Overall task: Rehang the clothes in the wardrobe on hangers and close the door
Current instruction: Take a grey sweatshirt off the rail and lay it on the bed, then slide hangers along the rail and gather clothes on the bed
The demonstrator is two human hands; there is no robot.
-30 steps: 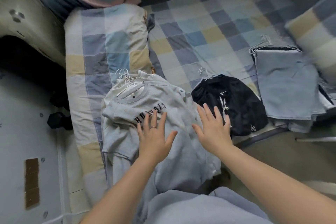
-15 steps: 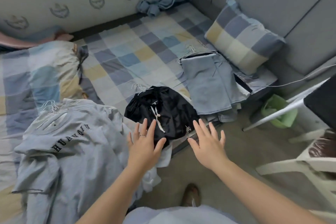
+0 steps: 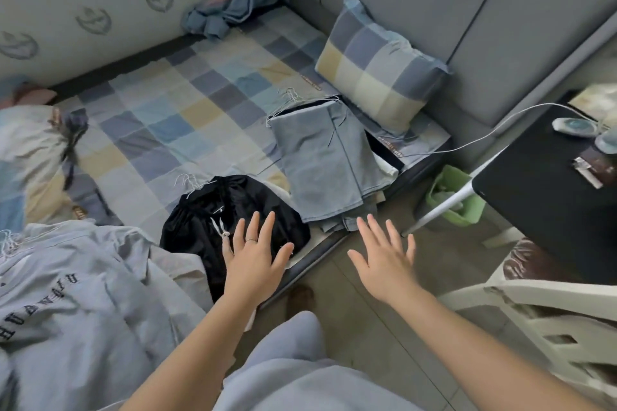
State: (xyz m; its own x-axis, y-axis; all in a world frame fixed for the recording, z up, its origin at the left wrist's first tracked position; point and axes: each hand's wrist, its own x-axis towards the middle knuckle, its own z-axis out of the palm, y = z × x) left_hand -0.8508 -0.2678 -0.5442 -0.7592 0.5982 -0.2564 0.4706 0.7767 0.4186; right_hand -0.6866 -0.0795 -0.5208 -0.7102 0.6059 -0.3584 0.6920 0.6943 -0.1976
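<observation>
While both hands are spread flat and hold nothing, the left hand [image 3: 255,264] hovers over the near edge of the black garment [image 3: 240,207], and the right hand [image 3: 384,264] hangs over the floor [image 3: 367,327] just near the stack of folded blue-grey garments [image 3: 324,163]. Whether the left palm touches the cloth cannot be told.

The next pick looks to be the black garment. It would go best lifted by its wire hanger [image 3: 188,182] at the far left end, with the other hand supporting the cloth so it does not slide off.

All the clothes lie on the bed [image 3: 167,117], including the grey lettered sweatshirt [image 3: 66,294] at near left; the wardrobe is out of view. On the right, a white chair [image 3: 551,327], a black surface [image 3: 551,193], a green bin [image 3: 457,197] and a white cable [image 3: 500,120] narrow the way for turning.
</observation>
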